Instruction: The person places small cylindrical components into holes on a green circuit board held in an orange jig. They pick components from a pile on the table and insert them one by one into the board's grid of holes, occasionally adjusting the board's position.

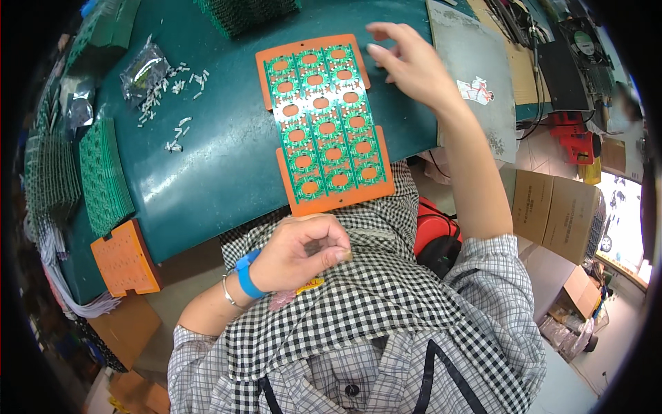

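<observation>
An orange board carrier (338,202) lies at the table's front edge, slightly tilted, its near end reaching past the edge. On it rests a panel of green circuit boards (332,153) in three columns, each board with an oval cutout. My left hand (298,254) is just below the carrier's near end, above my lap, with thumb and forefinger closed in a pinch. A tiny brownish bit shows at the fingertips, too small to name. My right hand (412,67) hovers beside the carrier's far right corner, thumb and forefinger apart, nothing seen between them.
Small white parts (153,100) lie scattered at left beside a plastic bag (143,69). Stacks of green board panels (103,176) stand along the left side, another stack (248,14) at the back. A second orange carrier (125,259) overhangs the left front edge. A grey sheet (476,62) lies right.
</observation>
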